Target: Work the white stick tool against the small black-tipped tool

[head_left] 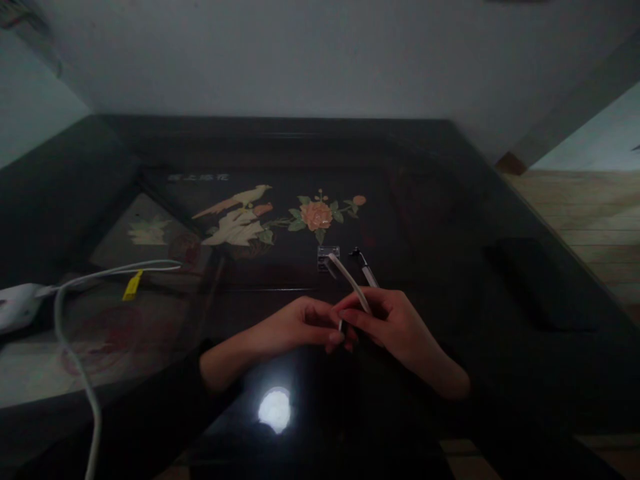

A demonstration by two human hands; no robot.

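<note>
Both hands meet low over the dark table, fingertips close together. My right hand (395,323) is closed around a pale, flat, curved strip (354,283), whose far end arches up and away from the fingers. My left hand (313,323) pinches a small white end (341,326) beside the right fingertips; whether it belongs to the same strip is hidden. Just beyond the hands, a small clear, shiny piece (321,252) lies behind the strip's far end. To its right, a slim silver and black tool-like item (367,270) reaches toward the right hand, its near end hidden.
A white cable (75,360) runs down the left from a white power block (17,307), with a yellow tag (132,285) nearby. At right lies a dark flat object (540,283). The glossy black table (425,200) carries flower and bird inlays and meets a wall (280,60).
</note>
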